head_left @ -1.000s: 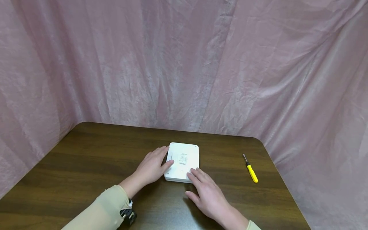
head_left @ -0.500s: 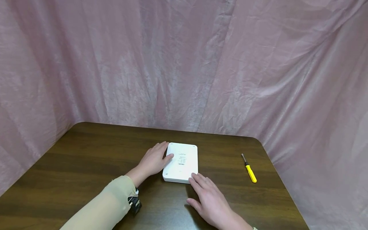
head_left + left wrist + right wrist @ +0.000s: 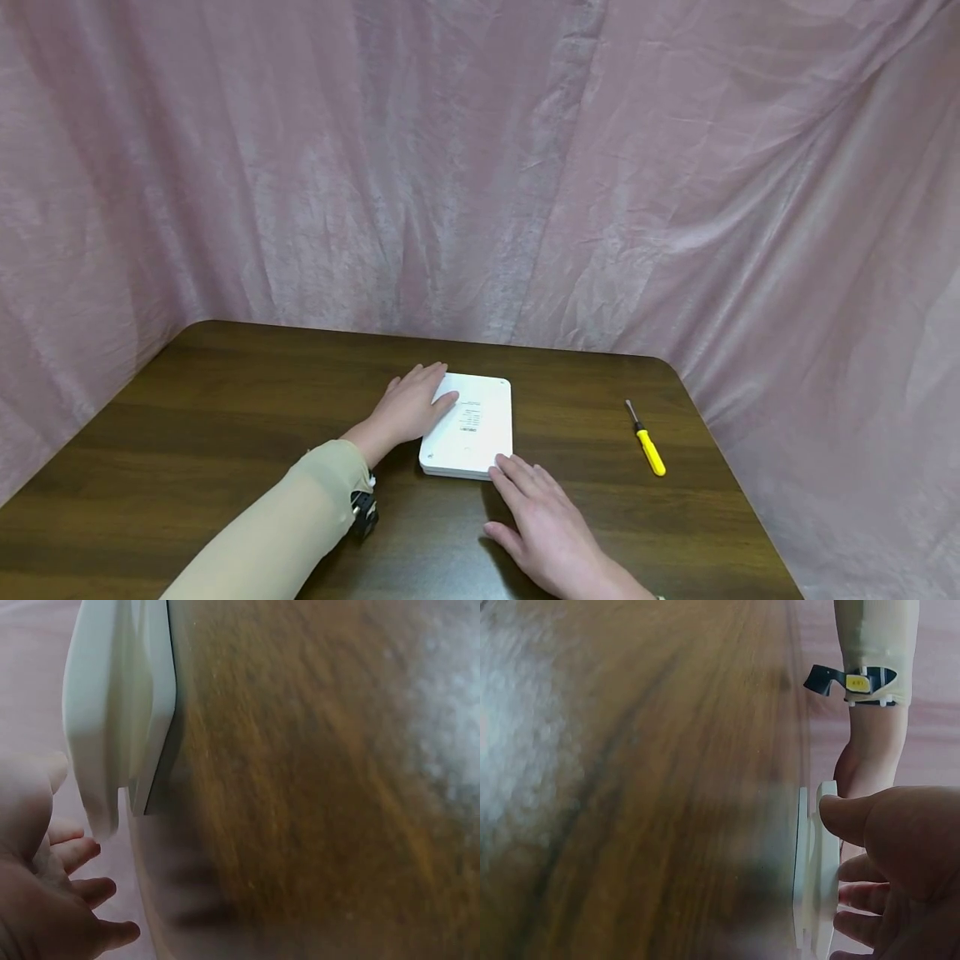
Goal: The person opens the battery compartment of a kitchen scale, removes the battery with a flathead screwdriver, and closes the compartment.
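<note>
A flat white device [image 3: 480,433] with rounded corners lies on the table, its face carrying a small printed label and corner screws or feet. Along its left edge and far left corner rests my left hand [image 3: 408,406], fingers extended and thumb over the top face. My right hand [image 3: 543,521] has its straight fingertips at the near right corner, thumb apart from the device. Seen side-on in the left wrist view, the device [image 3: 94,712] shows two layers with a gap between them. Spread fingers [image 3: 94,891] of the left hand appear below it there.
A screwdriver [image 3: 649,450] with a yellow handle lies to the right on the brown wooden table [image 3: 225,400]. Pink curtain cloth [image 3: 480,167] hangs behind the table and at its sides. A black wrist camera [image 3: 365,510] sits under the left sleeve.
My left hand has slid farther along the device's left side to the far corner. My right fingertips have drawn back a little to the near right corner. The whole view shifts slightly left.
</note>
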`<action>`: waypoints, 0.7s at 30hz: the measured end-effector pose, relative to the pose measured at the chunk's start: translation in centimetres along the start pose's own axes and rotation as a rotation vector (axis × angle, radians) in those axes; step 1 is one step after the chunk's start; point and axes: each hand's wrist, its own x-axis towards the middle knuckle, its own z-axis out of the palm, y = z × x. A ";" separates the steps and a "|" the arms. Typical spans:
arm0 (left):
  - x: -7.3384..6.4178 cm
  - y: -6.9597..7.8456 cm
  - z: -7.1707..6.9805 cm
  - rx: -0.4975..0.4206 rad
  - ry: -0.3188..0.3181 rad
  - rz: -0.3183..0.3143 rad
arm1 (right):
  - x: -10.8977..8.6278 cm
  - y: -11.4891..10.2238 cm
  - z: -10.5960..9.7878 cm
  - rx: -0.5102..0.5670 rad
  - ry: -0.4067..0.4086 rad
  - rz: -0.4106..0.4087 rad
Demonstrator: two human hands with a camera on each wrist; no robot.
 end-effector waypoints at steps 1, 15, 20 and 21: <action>0.1 -0.1 0.1 0.001 -0.004 -0.004 | 0.0 0.0 0.0 -0.003 -0.001 0.000; -0.1 -0.3 -0.1 0.046 -0.016 0.011 | 0.1 0.1 -0.1 -0.042 -0.004 0.009; -0.4 -0.1 -0.4 0.080 -0.020 0.014 | 0.2 0.7 -0.1 -0.049 -0.003 0.023; -0.5 0.0 -0.5 0.085 -0.021 0.013 | 0.2 0.8 -0.1 -0.052 -0.002 0.025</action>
